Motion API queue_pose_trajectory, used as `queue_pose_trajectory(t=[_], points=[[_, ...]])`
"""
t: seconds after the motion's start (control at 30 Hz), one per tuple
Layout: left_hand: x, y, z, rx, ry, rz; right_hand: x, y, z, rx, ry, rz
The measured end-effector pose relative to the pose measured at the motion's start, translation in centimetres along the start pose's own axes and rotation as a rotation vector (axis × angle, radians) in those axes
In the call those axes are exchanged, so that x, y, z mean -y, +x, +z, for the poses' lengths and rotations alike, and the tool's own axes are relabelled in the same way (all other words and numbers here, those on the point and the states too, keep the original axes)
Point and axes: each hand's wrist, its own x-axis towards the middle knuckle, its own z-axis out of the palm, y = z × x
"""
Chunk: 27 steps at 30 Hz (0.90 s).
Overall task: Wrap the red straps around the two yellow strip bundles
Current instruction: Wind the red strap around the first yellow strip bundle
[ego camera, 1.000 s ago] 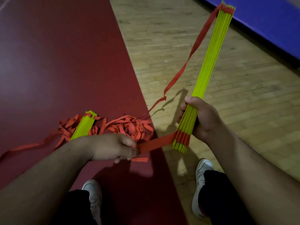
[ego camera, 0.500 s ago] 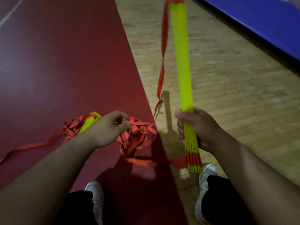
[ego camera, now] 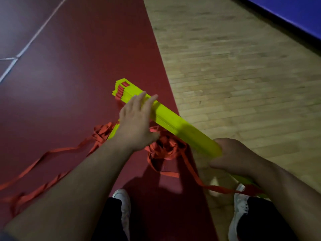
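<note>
My right hand (ego camera: pixel 232 155) grips a long yellow strip bundle (ego camera: pixel 178 124) near its lower end, and the bundle slants up and to the left over the floor. Red tabs show at its far end. My left hand (ego camera: pixel 137 122) reaches over the bundle's upper part with fingers spread, touching or just above it. A second yellow bundle (ego camera: pixel 113 132) lies on the floor, mostly hidden behind my left hand. A tangled heap of red straps (ego camera: pixel 165 146) sits beneath, and one strap (ego camera: pixel 217 188) trails toward my right wrist.
Loose red straps (ego camera: pixel 34 164) run left across the dark red floor (ego camera: pixel 69 84). Pale wood flooring (ego camera: pixel 243 84) lies to the right, with a blue mat (ego camera: pixel 295 16) at the far right. My white shoes (ego camera: pixel 123 204) are at the bottom.
The bundle in my right hand has swung down from upright to slant left over the strap heap. My left hand left the straps and moved up onto the bundle.
</note>
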Motion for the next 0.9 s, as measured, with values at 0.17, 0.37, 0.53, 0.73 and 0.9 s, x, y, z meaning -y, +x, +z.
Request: queue_pose_trajectory(t=[0.17,0.37,0.53,0.73,0.9], points=[[-1.3,-0.9,1.1,0.011,0.229,0.040,-0.1,-0.3,-0.8,0.090,-0.033,-0.069],[-1.0,-1.1,0.9,-0.040,0.336,0.105,-0.8,-0.7,-1.2,0.229,-0.118,-0.077],[-2.5,-2.3,1.2,-0.011,0.375,0.131,1.1,-0.8,1.5,0.138,-0.095,-0.111],[-1.6,-2.3,1.2,-0.063,0.140,0.319,1.7,0.2,2.1,-0.066,-0.272,-0.044],[2.2,-1.1,-1.9,-0.562,-0.432,-0.033,0.6,-0.2,0.1,-0.116,-0.189,0.036]])
